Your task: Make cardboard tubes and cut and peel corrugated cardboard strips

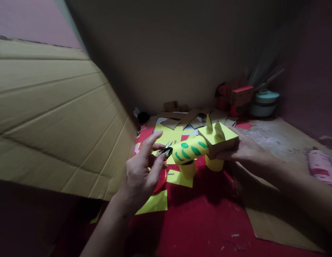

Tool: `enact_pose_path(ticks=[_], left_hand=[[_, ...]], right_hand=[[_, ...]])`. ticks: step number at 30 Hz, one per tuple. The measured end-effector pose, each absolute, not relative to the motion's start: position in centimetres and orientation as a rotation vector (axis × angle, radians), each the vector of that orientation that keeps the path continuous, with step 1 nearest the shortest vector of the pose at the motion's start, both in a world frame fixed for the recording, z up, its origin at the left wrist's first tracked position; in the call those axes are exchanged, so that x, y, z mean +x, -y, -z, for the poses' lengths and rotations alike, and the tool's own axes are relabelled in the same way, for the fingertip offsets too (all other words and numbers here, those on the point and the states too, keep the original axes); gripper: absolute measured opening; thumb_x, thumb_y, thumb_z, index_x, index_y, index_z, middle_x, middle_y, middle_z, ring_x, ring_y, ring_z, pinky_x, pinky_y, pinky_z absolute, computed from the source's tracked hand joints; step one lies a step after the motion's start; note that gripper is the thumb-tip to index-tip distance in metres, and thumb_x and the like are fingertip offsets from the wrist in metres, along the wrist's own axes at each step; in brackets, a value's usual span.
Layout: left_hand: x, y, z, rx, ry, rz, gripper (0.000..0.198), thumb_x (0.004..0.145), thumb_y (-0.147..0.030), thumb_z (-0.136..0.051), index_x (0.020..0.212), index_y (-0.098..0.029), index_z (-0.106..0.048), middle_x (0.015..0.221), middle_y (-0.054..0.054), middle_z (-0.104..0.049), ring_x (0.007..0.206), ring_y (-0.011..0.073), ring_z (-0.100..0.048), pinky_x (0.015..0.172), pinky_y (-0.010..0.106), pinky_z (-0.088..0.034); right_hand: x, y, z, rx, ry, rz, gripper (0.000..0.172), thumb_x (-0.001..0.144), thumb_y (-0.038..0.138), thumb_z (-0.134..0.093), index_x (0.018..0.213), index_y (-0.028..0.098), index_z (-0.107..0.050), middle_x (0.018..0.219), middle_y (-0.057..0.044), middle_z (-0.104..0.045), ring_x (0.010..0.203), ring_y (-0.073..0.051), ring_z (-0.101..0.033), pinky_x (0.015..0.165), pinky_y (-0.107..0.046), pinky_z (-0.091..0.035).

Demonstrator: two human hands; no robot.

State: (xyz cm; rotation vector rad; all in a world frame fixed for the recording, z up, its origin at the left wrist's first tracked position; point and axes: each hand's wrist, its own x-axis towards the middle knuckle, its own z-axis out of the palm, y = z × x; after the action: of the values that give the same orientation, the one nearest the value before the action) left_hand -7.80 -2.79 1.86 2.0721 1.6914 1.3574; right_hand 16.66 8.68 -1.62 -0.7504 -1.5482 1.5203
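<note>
The right hand (243, 145) holds a yellow toy (191, 149) above the red surface (198, 217); the left hand (141, 167) is at its black strands (169, 152). Cardboard scraps (191, 117) lie toward the far edge.

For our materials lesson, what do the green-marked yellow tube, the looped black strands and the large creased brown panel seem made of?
Green-marked yellow tube: probably matte paper; its smooth surface curves round. Looped black strands: perhaps yarn or thread, being thin and bent; finish unclear. Large creased brown panel: likely matte cardboard, given straight folds.
</note>
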Motion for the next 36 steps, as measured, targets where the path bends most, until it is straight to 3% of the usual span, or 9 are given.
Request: enact_pose_path(ticks=[6, 9, 12, 18, 30, 36], left_hand=[[-8.1, 3.0, -2.6, 1.958, -1.832, -1.597, 0.049, 0.083, -0.017, -0.058, 0.129, -0.026, -0.045, 0.116, 0.006, -0.056, 0.059, 0.0056, -0.057, 0.054, 0.019, -0.052], [-7.6, 3.1, -2.5, 2.258, -1.842, -1.632, 0.038, 0.08, -0.01, -0.059, 0.116, -0.023, -0.058, 0.11, 0.005, -0.056, 0.071, 0.0087, -0.057, 0.062, 0.021, -0.051], [-7.1, 3.1, -2.1, 2.526, -1.735, -1.546, 0.028, 0.081, -0.006, -0.057, 0.104, -0.021, -0.064, 0.101, 0.005, -0.057, 0.085, 0.0132, -0.059, 0.071, 0.024, -0.052], [-6.8, 2.5, -1.6, 2.546, -1.706, -1.414, 0.024, 0.085, -0.008, -0.055, 0.104, -0.018, -0.064, 0.1, 0.007, -0.056, 0.087, 0.0134, -0.059, 0.075, 0.026, -0.052], [-7.5, 2.1, -0.3, 2.859, -1.815, -1.289, 0.033, 0.08, -0.003, -0.058, 0.111, -0.014, -0.061, 0.101, 0.01, -0.058, 0.081, 0.0123, -0.061, 0.065, 0.021, -0.049], [-7.0, 2.3, -1.0, 2.793, -1.714, -1.282, 0.029, 0.083, -0.004, -0.051, 0.109, -0.014, -0.06, 0.098, 0.01, -0.06, 0.086, 0.0153, -0.06, 0.071, 0.026, -0.051]], right_hand=[[16.6, -8.6, 1.6, -0.77, 1.524, -1.533, 0.066, 0.056, 0.011, -0.079, 0.114, 0.024, -0.049, 0.099, -0.004, -0.067, 0.088, -0.024, -0.064, 0.074, -0.032, -0.051], [16.7, -8.6, 1.6, -0.747, 1.531, -1.538, 0.067, 0.056, 0.012, -0.079, 0.115, 0.024, -0.049, 0.104, -0.005, -0.066, 0.096, -0.027, -0.062, 0.077, -0.034, -0.05], [16.7, -8.7, 1.6, -0.761, 1.533, -1.535, 0.07, 0.054, 0.014, -0.081, 0.115, 0.025, -0.048, 0.1, -0.004, -0.067, 0.089, -0.026, -0.064, 0.073, -0.034, -0.051], [16.7, -8.6, 1.5, -0.749, 1.525, -1.546, 0.065, 0.055, 0.011, -0.081, 0.111, 0.024, -0.05, 0.093, -0.002, -0.068, 0.079, -0.021, -0.065, 0.066, -0.029, -0.052], [16.8, -8.7, 1.8, -0.806, 1.531, -1.504, 0.067, 0.056, 0.013, -0.081, 0.114, 0.028, -0.05, 0.097, -0.001, -0.067, 0.085, -0.022, -0.065, 0.072, -0.03, -0.051], [16.8, -8.8, 1.9, -0.756, 1.543, -1.499, 0.064, 0.056, 0.015, -0.081, 0.112, 0.027, -0.051, 0.096, -0.002, -0.068, 0.082, -0.022, -0.065, 0.069, -0.031, -0.052]])
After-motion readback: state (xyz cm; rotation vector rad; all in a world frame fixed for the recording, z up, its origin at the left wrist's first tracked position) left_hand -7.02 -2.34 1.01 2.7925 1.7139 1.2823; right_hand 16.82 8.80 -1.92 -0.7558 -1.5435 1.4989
